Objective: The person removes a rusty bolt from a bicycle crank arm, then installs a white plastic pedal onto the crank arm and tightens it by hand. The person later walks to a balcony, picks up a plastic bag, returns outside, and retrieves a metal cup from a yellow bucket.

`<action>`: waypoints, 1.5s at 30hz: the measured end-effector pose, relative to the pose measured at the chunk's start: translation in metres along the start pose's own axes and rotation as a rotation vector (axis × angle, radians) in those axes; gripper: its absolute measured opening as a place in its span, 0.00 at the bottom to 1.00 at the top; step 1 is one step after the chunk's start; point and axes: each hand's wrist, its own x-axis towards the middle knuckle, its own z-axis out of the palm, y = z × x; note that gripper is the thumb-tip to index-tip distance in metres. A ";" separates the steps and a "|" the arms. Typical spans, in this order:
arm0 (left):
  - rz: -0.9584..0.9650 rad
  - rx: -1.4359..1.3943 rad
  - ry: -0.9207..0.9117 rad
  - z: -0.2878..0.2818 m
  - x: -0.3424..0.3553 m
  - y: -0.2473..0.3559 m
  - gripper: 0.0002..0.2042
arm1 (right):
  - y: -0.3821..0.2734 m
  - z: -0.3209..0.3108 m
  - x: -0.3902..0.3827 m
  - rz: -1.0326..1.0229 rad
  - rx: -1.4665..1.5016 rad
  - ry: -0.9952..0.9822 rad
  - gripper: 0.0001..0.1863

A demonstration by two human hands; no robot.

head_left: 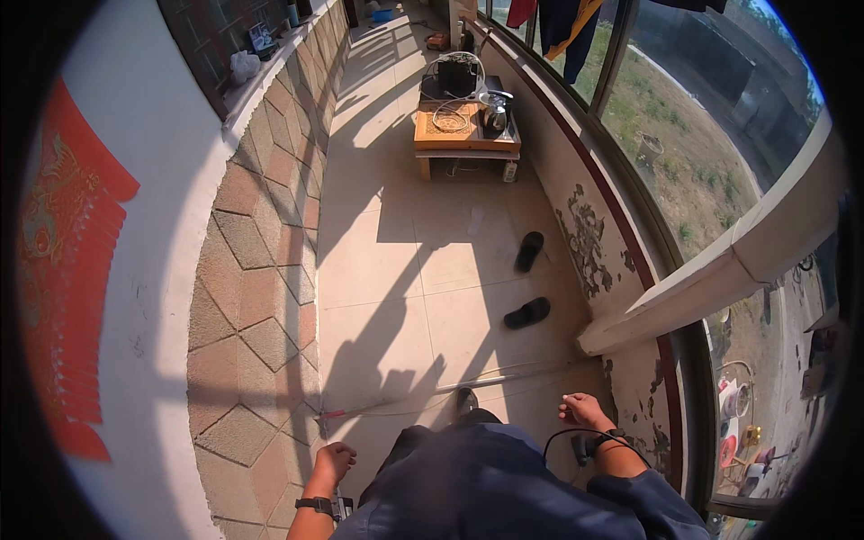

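The person's dark clothing (459,477) fills the lower middle. To its left is the left hand (335,461), fingers loosely bent and half open, just beside the tiled wall (247,360) in the view; a dark band (315,505) circles that wrist. To the right, the right hand (585,409) reaches a little further forward, its fingers also bent inward but relaxed, the palm hidden. A watch (612,436) sits on its wrist, and a black cord (551,441) arcs up from the person's lap to the right forearm, just below the hand. Between the hands, a dark shoe (466,400) shows past the clothing, near a pale strip (486,380) that runs across the floor (454,315). On the left, a red fringed hanging (72,270) is on the white wall. Past the strip lie two black slippers, one nearer (526,313) and one farther (529,252), alongside the low wall (621,310) with its peeling paint. The person's long shadow (373,346) stretches up the floor. Beyond stands a low wooden table (468,141), bearing a metal kettle (495,114), a black box (457,76) and coiled white cable. A white bag (243,66) sits on the left sill, clothes (576,36) hang by the windows, and a blue object (382,15) rests at the far end.
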 end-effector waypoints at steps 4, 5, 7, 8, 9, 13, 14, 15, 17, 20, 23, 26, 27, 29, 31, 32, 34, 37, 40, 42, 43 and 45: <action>-0.096 -0.051 -0.007 -0.004 0.042 0.041 0.09 | -0.142 0.066 0.065 -0.091 -0.155 -0.073 0.12; -0.113 -0.034 -0.008 -0.008 0.057 0.052 0.09 | -0.175 0.086 0.083 -0.132 -0.213 -0.092 0.13; -0.146 0.003 -0.017 -0.018 0.091 0.080 0.08 | -0.232 0.123 0.121 -0.187 -0.234 -0.129 0.13; -0.139 -0.001 -0.023 -0.024 0.111 0.098 0.08 | -0.254 0.142 0.141 -0.211 -0.241 -0.152 0.13; -0.126 -0.010 -0.040 -0.028 0.137 0.121 0.08 | -0.279 0.155 0.155 -0.288 -0.223 -0.210 0.13; -0.070 -0.120 -0.040 -0.063 0.256 0.209 0.10 | -0.352 0.203 0.230 -0.186 -0.333 -0.118 0.15; -0.105 -0.184 -0.029 -0.071 0.277 0.239 0.10 | -0.366 0.207 0.240 -0.144 -0.348 -0.084 0.15; -0.052 -0.206 -0.045 -0.084 0.298 0.271 0.09 | -0.385 0.212 0.252 -0.118 -0.411 -0.103 0.16; 0.049 -0.252 -0.062 -0.117 0.330 0.340 0.08 | -0.433 0.226 0.273 -0.067 -0.545 -0.152 0.18; 0.120 -0.135 0.034 -0.159 0.392 0.408 0.07 | -0.509 0.284 0.274 -0.063 -0.285 -0.046 0.17; 0.115 -0.180 0.106 -0.189 0.450 0.458 0.05 | -0.583 0.325 0.306 -0.148 -0.337 -0.088 0.17; 0.081 -0.237 0.158 -0.210 0.498 0.506 0.05 | -0.672 0.372 0.358 -0.182 -0.492 -0.190 0.17; 0.077 -0.260 0.176 -0.211 0.520 0.514 0.04 | -0.689 0.380 0.396 -0.143 -0.435 -0.194 0.17; 0.007 -0.279 0.213 -0.211 0.536 0.535 0.04 | -0.741 0.413 0.425 -0.122 -0.415 -0.167 0.15; -0.062 -0.284 0.261 -0.209 0.565 0.573 0.03 | -0.804 0.448 0.477 -0.126 -0.397 -0.189 0.15; -0.058 -0.285 0.245 -0.207 0.569 0.595 0.03 | -0.829 0.452 0.491 -0.100 -0.388 -0.179 0.15; 0.022 -0.313 0.255 -0.211 0.601 0.643 0.03 | -0.895 0.481 0.549 -0.196 -0.389 -0.293 0.14; -0.073 -0.313 0.248 -0.228 0.610 0.721 0.05 | -1.003 0.544 0.556 -0.211 -0.513 -0.307 0.14; -0.101 -0.378 0.216 -0.242 0.655 0.731 0.06 | -1.085 0.628 0.580 -0.179 -0.522 -0.346 0.15; -0.140 -0.430 0.166 -0.258 0.693 0.760 0.07 | -1.130 0.663 0.602 -0.260 -0.486 -0.411 0.16; -0.158 -0.447 0.131 -0.268 0.716 0.780 0.07 | -1.149 0.678 0.616 -0.286 -0.492 -0.414 0.15; -0.122 -0.397 0.091 -0.293 0.763 0.814 0.06 | -1.180 0.708 0.628 -0.304 -0.494 -0.389 0.15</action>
